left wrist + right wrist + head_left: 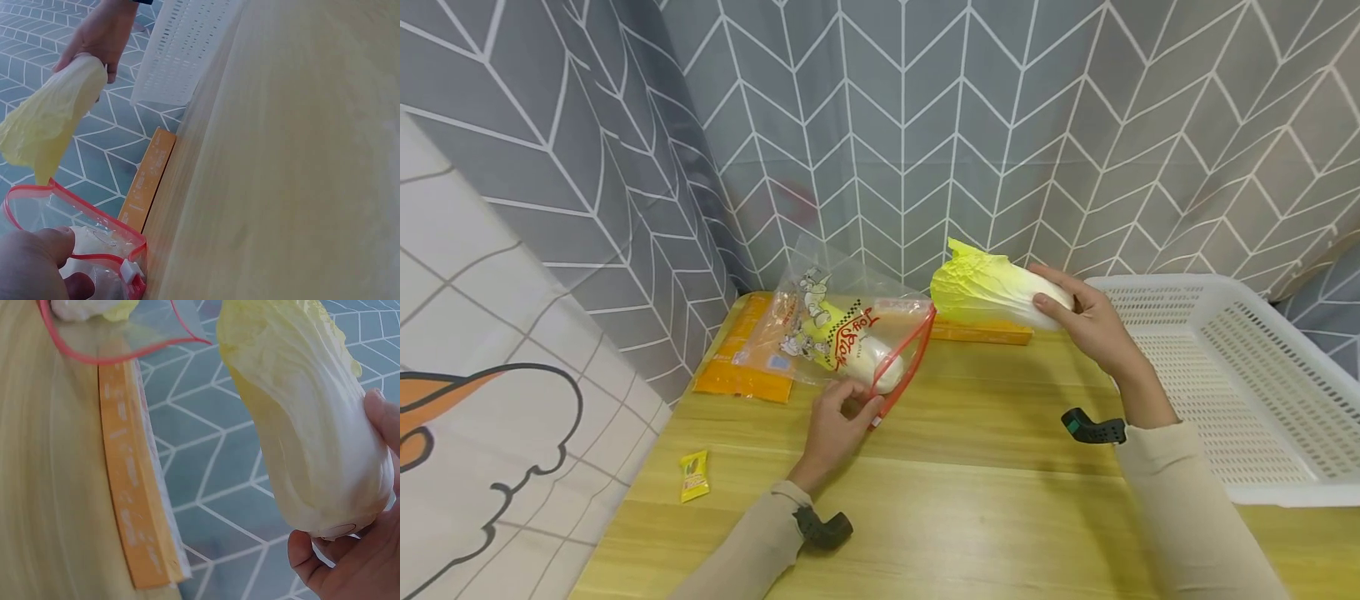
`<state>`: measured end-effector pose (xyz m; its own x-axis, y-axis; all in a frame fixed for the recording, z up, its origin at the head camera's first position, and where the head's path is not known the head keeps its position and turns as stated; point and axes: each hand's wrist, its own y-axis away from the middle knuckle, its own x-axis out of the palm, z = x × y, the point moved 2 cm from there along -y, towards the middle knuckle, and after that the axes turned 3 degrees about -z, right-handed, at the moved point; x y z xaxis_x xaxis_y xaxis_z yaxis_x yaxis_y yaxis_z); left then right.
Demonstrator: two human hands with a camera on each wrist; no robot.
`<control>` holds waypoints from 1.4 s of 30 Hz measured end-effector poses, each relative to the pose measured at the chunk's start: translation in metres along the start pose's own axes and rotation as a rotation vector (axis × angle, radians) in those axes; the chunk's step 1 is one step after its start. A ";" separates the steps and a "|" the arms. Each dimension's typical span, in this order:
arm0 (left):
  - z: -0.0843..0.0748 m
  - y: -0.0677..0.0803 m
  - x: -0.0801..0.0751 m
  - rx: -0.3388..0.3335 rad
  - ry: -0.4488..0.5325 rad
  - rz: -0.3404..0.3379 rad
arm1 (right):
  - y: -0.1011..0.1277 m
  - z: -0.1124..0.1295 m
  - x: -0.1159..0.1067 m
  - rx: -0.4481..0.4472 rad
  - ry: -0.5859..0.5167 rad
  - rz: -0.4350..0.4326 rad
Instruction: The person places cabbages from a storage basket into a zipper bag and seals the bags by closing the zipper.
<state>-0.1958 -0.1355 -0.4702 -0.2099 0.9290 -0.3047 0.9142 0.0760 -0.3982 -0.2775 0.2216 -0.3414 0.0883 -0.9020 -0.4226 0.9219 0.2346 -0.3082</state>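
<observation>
The clear zip bag (842,333) bears red lettering reading "Joy Stars" (last word uncertain, beside cartoon figures).

A wooden table (1000,467) carries a white basket (1247,375), orange packets (745,367) and a yellow sachet (694,475).

Yellow-white cabbage (992,292); clear bag (842,333) with red rim and cartoon print; white basket (1247,375); light wood-grain table (970,500); grey curtain (925,125) with white lines.

Bright even light, blurred wrist views
</observation>
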 end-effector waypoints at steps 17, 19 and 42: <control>-0.003 -0.002 0.005 0.031 -0.004 -0.008 | 0.022 -0.042 0.028 0.011 -0.424 0.112; -0.002 -0.003 0.005 0.023 0.004 -0.014 | 0.025 -0.046 0.029 -0.002 -0.435 0.140; 0.001 -0.001 0.001 0.041 0.010 -0.094 | 0.024 -0.060 0.042 0.013 -0.333 0.307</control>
<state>-0.1976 -0.1350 -0.4715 -0.2905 0.9219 -0.2563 0.8758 0.1483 -0.4593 -0.2741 0.2113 -0.4180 0.4728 -0.8594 -0.1949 0.8386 0.5067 -0.2002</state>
